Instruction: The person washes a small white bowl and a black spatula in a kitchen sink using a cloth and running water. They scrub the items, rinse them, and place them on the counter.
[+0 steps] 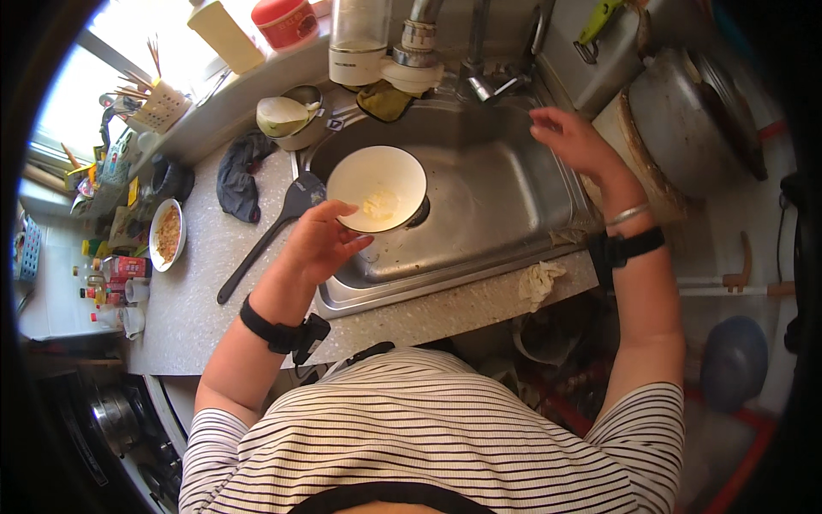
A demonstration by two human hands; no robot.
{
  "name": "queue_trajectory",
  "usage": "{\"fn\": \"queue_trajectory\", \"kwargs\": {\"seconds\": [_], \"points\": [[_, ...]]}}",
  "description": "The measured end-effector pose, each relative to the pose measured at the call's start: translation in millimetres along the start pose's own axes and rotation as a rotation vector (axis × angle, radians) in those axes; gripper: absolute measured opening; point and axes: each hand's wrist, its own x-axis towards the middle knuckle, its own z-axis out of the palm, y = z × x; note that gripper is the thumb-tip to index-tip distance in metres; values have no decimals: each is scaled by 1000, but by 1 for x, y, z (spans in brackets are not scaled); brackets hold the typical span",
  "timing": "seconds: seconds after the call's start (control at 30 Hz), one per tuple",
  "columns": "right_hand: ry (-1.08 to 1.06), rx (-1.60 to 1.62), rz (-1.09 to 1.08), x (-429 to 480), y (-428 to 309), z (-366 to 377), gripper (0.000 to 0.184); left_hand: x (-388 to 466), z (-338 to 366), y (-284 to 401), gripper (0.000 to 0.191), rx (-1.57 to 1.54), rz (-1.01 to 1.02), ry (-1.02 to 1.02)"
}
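Observation:
My left hand [321,241] grips the near rim of a white bowl [379,170], thumb over the edge and fingers beneath. Small pale yellow bits [380,205] lie in the bottom of the bowl, which is held above the left part of a stainless steel sink [488,212]. Over the sink's far right side, my right hand [568,141] is raised with nothing in it, its fingers slightly curled. The faucet [485,87] stands just left of that hand, at the back of the sink. Part of the dark drain shows beside the bowl.
Left of the sink lie a black spatula [257,257] and a dark cloth [241,177]. A plate of food [168,234] sits farther left. Behind are a pot with a peeled onion [282,115] and a water filter [359,45]. A large metal pot [681,122] stands at right.

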Motion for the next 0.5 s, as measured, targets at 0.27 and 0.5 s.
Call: {"fn": "queue_trajectory", "kwargs": {"seconds": [0.27,0.5], "points": [[192,-2,7,56,4,2,55,18,9,13,44,25,-12,-40],[563,-492,-295,113,41,40,46,41,34,17,48,1,121,-27]]}}
